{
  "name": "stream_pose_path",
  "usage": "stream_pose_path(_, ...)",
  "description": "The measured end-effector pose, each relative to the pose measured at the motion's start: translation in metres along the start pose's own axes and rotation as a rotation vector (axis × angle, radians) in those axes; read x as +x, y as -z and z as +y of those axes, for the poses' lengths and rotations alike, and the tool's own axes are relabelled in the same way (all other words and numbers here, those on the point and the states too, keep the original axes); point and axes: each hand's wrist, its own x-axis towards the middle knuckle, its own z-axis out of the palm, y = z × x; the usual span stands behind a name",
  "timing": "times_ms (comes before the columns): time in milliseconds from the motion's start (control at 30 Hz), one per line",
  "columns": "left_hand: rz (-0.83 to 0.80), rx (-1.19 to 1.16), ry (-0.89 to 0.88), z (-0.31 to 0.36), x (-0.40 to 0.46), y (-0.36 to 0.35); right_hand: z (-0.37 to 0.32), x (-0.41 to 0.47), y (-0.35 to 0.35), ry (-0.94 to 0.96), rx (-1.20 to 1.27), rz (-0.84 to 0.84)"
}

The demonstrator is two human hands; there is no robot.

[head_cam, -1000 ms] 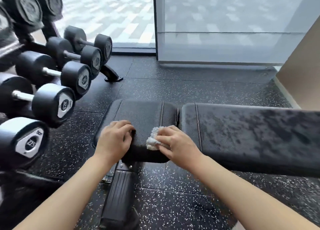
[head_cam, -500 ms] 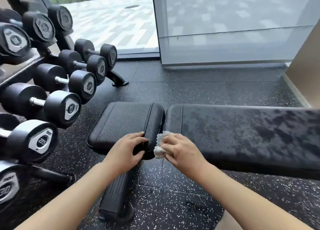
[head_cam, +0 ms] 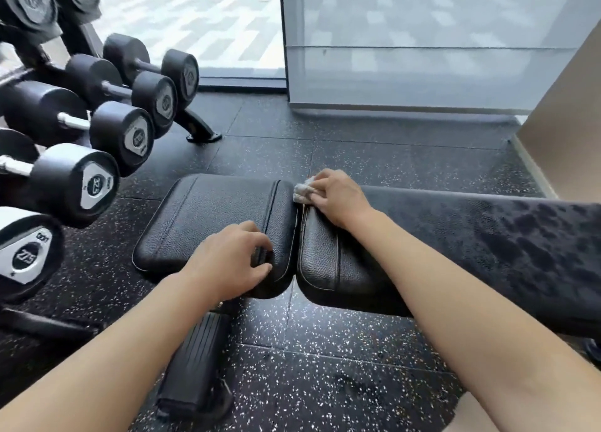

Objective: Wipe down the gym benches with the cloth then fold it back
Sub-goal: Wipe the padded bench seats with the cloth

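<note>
A black padded gym bench lies across the view, with a short seat pad (head_cam: 208, 217) on the left and a long back pad (head_cam: 455, 243) on the right. My right hand (head_cam: 340, 196) holds a bunched white cloth (head_cam: 302, 189) at the far end of the gap between the two pads. My left hand (head_cam: 227, 262) rests on the seat pad's near right corner, fingers curled over its edge. The long pad's surface looks streaked and damp.
A rack of black dumbbells (head_cam: 97, 132) stands close on the left. The bench's foot (head_cam: 195, 366) juts toward me on the speckled rubber floor. A glass wall (head_cam: 422, 41) runs along the back and a beige wall (head_cam: 569, 122) stands at the right.
My right hand has carried the cloth from the near edge of the gap to its far end. My left hand stays on the seat pad's near corner. The camera has shifted.
</note>
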Motion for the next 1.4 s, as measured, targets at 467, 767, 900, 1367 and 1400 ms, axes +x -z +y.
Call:
stream_pose_path(467,-0.027,-0.155,-0.238,0.023,0.08,-0.015,-0.023,-0.167,0.01,0.191,0.105,-0.035)
stream_pose_path(767,-0.056,-0.1,-0.252,0.026,0.09,-0.016,0.035,-0.017,0.016,-0.13,0.051,0.131)
stream_pose_path(900,-0.045,-0.069,-0.242,0.029,0.09,-0.015,0.028,-0.013,0.018,-0.167,0.051,0.124)
stream_pose_path(1367,-0.038,-0.095,-0.252,0.03,0.089,-0.015,0.0,-0.187,0.027,0.02,0.066,0.133)
stream_pose_path(1400,-0.038,-0.089,-0.25,0.031,0.089,-0.014,0.007,-0.175,0.028,0.014,0.047,0.139)
